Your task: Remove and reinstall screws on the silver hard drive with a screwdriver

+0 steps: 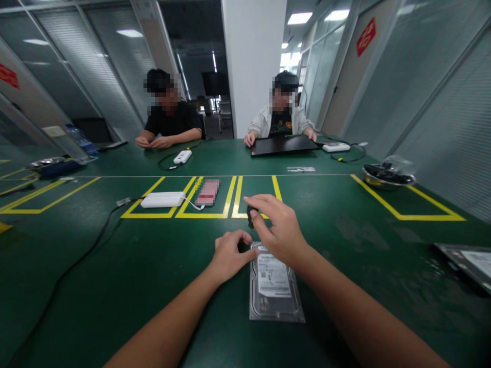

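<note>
A silver hard drive (273,278) with a white label lies flat on the green table (153,260). My right hand (278,225) is closed on the black handle of a small screwdriver (252,216), which stands upright over the drive's far left corner. My left hand (232,254) is beside that corner, its thumb and forefinger curled round the screwdriver's thin shaft near the drive. Whether these fingers touch the shaft or a screw is too small to tell.
A white power bank (163,199) is cabled to a phone (208,192). Another drive (466,263) lies at the right edge, below a bowl of dark items (389,174). Two people sit across the table, one holding a black panel (284,145).
</note>
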Demonstrator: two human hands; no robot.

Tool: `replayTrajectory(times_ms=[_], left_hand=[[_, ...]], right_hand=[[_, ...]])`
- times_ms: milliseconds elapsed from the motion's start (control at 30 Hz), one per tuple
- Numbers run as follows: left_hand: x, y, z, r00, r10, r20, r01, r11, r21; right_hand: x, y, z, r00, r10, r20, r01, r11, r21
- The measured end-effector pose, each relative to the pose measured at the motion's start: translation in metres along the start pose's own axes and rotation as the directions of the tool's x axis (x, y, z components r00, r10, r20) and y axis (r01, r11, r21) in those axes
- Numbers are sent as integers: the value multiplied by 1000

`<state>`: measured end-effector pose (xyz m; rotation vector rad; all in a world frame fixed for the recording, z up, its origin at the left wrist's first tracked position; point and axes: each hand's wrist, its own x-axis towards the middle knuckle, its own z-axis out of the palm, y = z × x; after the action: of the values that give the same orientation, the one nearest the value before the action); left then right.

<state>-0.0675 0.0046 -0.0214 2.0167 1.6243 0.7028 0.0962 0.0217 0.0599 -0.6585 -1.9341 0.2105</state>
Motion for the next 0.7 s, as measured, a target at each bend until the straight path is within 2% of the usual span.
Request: replayTrajectory(times_ms=[200,700], left_hand=[[0,0,-1,1000,-2,4,2,1000,-3],[-1,1,-1,1000,-11,1,11,1000,5]], right_hand=[[-1,0,0,999,25,-22,-25,1000,-10],[-1,0,1,999,-12,-35,11,1000,-19]])
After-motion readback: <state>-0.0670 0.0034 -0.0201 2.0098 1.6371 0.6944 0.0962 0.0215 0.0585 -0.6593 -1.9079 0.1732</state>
